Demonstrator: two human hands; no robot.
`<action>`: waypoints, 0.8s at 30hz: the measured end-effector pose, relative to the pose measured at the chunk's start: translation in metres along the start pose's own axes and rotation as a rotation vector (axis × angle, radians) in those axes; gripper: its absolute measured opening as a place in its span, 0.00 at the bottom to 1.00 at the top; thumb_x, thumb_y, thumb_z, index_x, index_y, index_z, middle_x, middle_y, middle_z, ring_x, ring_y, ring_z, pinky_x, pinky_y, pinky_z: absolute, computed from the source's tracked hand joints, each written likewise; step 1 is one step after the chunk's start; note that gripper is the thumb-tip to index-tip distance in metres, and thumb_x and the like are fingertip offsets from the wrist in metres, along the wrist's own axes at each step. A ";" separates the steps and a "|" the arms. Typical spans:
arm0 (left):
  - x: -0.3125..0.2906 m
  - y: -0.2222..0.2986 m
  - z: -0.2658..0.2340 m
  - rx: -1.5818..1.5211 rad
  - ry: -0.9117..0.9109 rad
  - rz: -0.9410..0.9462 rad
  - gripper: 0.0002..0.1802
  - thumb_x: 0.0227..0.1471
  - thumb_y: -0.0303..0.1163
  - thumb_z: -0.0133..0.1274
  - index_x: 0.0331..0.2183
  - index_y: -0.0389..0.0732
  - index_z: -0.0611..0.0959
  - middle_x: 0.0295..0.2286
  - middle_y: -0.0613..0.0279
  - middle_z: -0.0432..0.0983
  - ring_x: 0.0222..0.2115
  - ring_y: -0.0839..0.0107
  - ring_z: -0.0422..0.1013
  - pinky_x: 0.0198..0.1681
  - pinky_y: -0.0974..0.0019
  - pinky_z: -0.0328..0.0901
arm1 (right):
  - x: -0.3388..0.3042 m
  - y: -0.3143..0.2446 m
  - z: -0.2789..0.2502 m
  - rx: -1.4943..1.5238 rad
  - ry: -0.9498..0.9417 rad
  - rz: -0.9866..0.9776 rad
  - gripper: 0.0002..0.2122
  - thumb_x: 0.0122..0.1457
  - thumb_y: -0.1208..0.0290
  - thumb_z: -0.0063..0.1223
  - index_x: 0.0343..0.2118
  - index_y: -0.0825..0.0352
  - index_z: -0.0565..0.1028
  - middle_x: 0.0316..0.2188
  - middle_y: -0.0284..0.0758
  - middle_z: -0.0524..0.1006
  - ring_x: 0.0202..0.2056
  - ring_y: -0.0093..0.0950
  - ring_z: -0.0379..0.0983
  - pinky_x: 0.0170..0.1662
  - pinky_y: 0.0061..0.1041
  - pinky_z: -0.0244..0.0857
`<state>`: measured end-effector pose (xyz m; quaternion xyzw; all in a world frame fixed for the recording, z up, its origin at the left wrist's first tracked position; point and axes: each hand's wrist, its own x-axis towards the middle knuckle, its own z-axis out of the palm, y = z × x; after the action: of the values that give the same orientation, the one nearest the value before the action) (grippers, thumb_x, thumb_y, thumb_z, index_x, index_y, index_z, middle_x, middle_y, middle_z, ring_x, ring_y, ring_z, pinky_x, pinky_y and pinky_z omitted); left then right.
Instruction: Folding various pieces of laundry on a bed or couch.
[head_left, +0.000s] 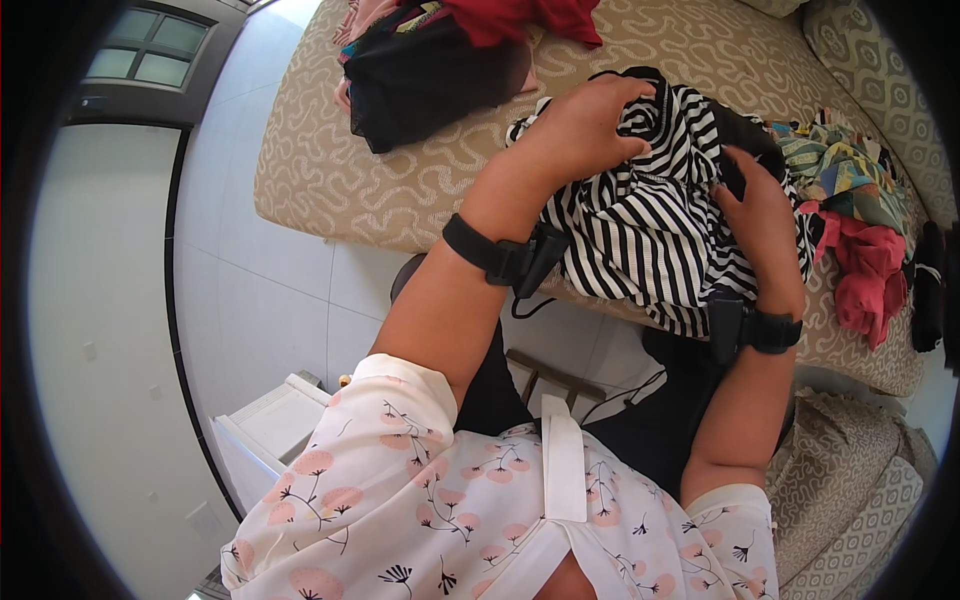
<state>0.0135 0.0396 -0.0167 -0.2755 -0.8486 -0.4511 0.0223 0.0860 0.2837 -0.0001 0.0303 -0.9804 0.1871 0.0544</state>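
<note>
A black-and-white striped garment [640,235] lies rumpled on the patterned cushioned seat, its near edge hanging over the front. Black fabric [750,140] shows at its far right side; I cannot tell whether it belongs to the same piece. My left hand [595,125] rests on the garment's far left part, thumb and forefinger curved and apart. On the right side of the cloth lies my right hand [760,215], thumb and forefinger also apart over the stripes. The other fingers of both hands are mostly hidden. Each of my wrists wears a black strap with a small device.
The seat [330,190] has a beige swirl pattern. A pile with black clothing [430,85] and red cloth [520,20] sits at its far left. To the right lie a multicoloured patterned cloth [840,175] and a pink-red cloth [870,275]. A white box-like piece [270,425] stands on the tiled floor.
</note>
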 end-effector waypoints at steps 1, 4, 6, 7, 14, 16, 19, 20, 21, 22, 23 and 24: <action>-0.001 -0.002 0.001 0.001 0.000 -0.001 0.28 0.39 0.31 0.66 0.46 0.40 0.80 0.38 0.54 0.76 0.36 0.64 0.72 0.40 0.64 0.67 | 0.002 0.003 0.001 -0.033 -0.046 0.002 0.21 0.51 0.69 0.59 0.49 0.68 0.74 0.40 0.46 0.78 0.40 0.38 0.76 0.45 0.30 0.68; -0.003 -0.001 0.000 0.117 0.059 0.042 0.28 0.40 0.31 0.64 0.47 0.38 0.79 0.35 0.53 0.77 0.36 0.59 0.74 0.39 0.61 0.68 | 0.007 0.003 -0.005 0.434 -0.195 0.107 0.19 0.52 0.70 0.58 0.47 0.72 0.74 0.38 0.43 0.79 0.38 0.33 0.76 0.45 0.28 0.67; 0.000 0.002 -0.005 0.202 -0.146 -0.155 0.25 0.41 0.32 0.62 0.45 0.37 0.80 0.31 0.52 0.79 0.34 0.55 0.75 0.39 0.58 0.69 | 0.004 -0.010 -0.014 0.581 -0.132 0.119 0.18 0.55 0.70 0.57 0.47 0.72 0.73 0.36 0.37 0.78 0.34 0.24 0.74 0.41 0.24 0.68; -0.001 -0.002 -0.006 0.206 -0.142 -0.161 0.25 0.41 0.32 0.62 0.45 0.37 0.80 0.31 0.52 0.79 0.34 0.55 0.75 0.39 0.58 0.69 | 0.004 -0.025 -0.022 0.797 0.004 0.225 0.18 0.56 0.69 0.57 0.47 0.72 0.73 0.35 0.34 0.78 0.32 0.21 0.72 0.38 0.21 0.68; 0.013 -0.005 -0.039 -0.412 0.488 -0.290 0.13 0.51 0.29 0.58 0.40 0.36 0.82 0.33 0.63 0.81 0.30 0.75 0.74 0.35 0.71 0.69 | 0.017 0.011 -0.028 1.478 0.653 0.047 0.10 0.64 0.79 0.45 0.47 0.72 0.68 0.41 0.38 0.75 0.39 0.28 0.75 0.46 0.32 0.73; 0.017 0.030 -0.049 -0.779 0.706 -0.301 0.05 0.60 0.25 0.47 0.36 0.37 0.77 0.24 0.71 0.72 0.23 0.83 0.67 0.30 0.80 0.65 | 0.016 0.006 -0.037 1.385 0.845 -0.043 0.10 0.64 0.80 0.43 0.47 0.75 0.66 0.48 0.43 0.72 0.49 0.32 0.72 0.58 0.37 0.67; 0.015 0.020 -0.061 -0.897 0.884 -0.201 0.05 0.59 0.22 0.47 0.38 0.37 0.77 0.27 0.70 0.74 0.25 0.83 0.68 0.30 0.81 0.65 | 0.016 -0.001 -0.042 1.279 0.876 -0.053 0.10 0.64 0.81 0.42 0.48 0.76 0.65 0.52 0.46 0.68 0.55 0.35 0.67 0.63 0.37 0.59; 0.013 0.012 -0.063 -0.894 0.886 -0.200 0.05 0.59 0.22 0.47 0.38 0.37 0.77 0.27 0.70 0.74 0.25 0.83 0.68 0.30 0.81 0.65 | 0.017 -0.001 -0.042 1.232 0.881 -0.060 0.11 0.64 0.81 0.42 0.48 0.76 0.65 0.52 0.46 0.68 0.55 0.35 0.67 0.64 0.36 0.59; 0.011 0.006 -0.065 -0.917 0.880 -0.155 0.06 0.59 0.22 0.47 0.38 0.37 0.76 0.29 0.69 0.75 0.25 0.83 0.69 0.30 0.81 0.65 | 0.017 0.001 -0.040 1.260 0.855 -0.028 0.10 0.64 0.80 0.44 0.47 0.76 0.67 0.48 0.44 0.72 0.52 0.33 0.70 0.61 0.33 0.63; 0.011 0.001 -0.065 -0.940 0.873 -0.110 0.06 0.59 0.22 0.46 0.39 0.37 0.76 0.31 0.68 0.75 0.26 0.82 0.70 0.31 0.81 0.66 | 0.017 0.002 -0.036 1.259 0.855 -0.029 0.10 0.64 0.80 0.44 0.47 0.76 0.67 0.48 0.44 0.72 0.52 0.33 0.70 0.61 0.33 0.63; 0.012 -0.004 -0.063 -1.026 0.876 -0.097 0.07 0.59 0.22 0.47 0.40 0.37 0.75 0.31 0.66 0.76 0.28 0.80 0.72 0.33 0.80 0.68 | 0.016 0.001 -0.031 1.189 0.775 0.036 0.09 0.64 0.79 0.45 0.46 0.75 0.69 0.45 0.42 0.75 0.48 0.31 0.72 0.57 0.31 0.66; 0.013 -0.003 -0.063 -1.025 0.876 -0.098 0.07 0.59 0.22 0.47 0.40 0.37 0.75 0.31 0.66 0.76 0.28 0.80 0.72 0.33 0.80 0.68 | 0.015 -0.002 -0.028 1.119 0.694 0.100 0.08 0.64 0.78 0.46 0.44 0.74 0.71 0.42 0.40 0.77 0.45 0.29 0.75 0.54 0.29 0.68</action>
<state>-0.0125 -0.0048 0.0217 -0.0041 -0.4514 -0.8672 0.2101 0.0740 0.2914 0.0279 -0.0538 -0.6610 0.6695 0.3346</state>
